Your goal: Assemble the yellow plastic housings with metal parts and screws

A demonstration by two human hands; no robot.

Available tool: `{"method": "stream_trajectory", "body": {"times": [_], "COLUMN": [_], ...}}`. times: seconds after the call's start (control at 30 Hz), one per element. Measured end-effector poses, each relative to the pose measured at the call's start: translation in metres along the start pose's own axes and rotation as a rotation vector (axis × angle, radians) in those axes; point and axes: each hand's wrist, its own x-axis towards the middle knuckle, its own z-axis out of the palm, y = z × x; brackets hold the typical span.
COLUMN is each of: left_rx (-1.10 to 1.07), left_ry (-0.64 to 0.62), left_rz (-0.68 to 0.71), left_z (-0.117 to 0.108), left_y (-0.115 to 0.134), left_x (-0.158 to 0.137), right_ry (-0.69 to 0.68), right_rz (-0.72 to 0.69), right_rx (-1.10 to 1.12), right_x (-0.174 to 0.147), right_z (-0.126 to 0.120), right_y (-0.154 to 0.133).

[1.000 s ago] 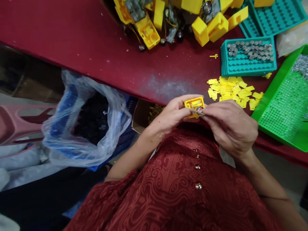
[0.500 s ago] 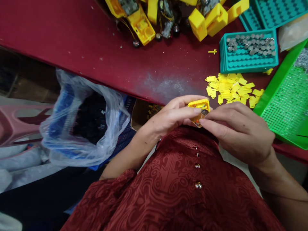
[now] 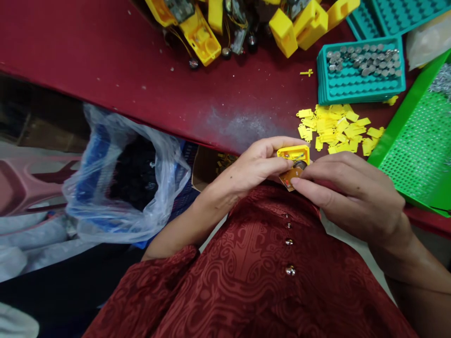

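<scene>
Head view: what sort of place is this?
Likely a small-parts workshop: silvery discs in a teal tray, piled flat yellow pieces, and an open yellow case in the left hand.

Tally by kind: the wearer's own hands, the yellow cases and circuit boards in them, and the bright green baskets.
Hands (left hand, right hand): 2
Yellow case: 1
Circuit board: 1
Bright green basket: 1
Total: 5
</scene>
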Motion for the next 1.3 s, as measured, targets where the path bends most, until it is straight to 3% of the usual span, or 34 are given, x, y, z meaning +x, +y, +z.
{"method": "stream_trajectory", "body": {"times": [0.23, 0.37, 0.67, 0.83, 1.03, 1.3], "left_rx": [-0.026, -0.112, 0.082, 0.1, 0.089, 0.133], "left_ry": [-0.016, -0.031, -0.065, -0.068, -0.05, -0.077], "left_rz": [-0.038, -0.062, 0.027, 0.019, -0.014, -0.038], "left_z": [-0.001, -0.003, -0.006, -0.007, -0.007, -0.008], "left_y": [0.001, 0.001, -0.006, -0.006, -0.006, -0.008], "left_x": [0.003, 0.0, 0.002, 0.004, 0.005, 0.008], "right_ry": [-0.02, -0.042, -0.139, -0.105, -0.104, -0.167], "right_rz": [0.258, 0.263, 0.241, 0.17, 0.268, 0.246], "right_rx": [0.099, 0.126, 0.054, 0.102, 0.186, 0.162], "right_x": [-0.003, 0.001, 0.005, 0.003, 0.004, 0.002], "right_z": [-0.001, -0.002, -0.006, -0.005, 0.001, 0.004], "right_y": [0.006, 0.017, 0.029, 0.038, 0.039, 0.042]}}
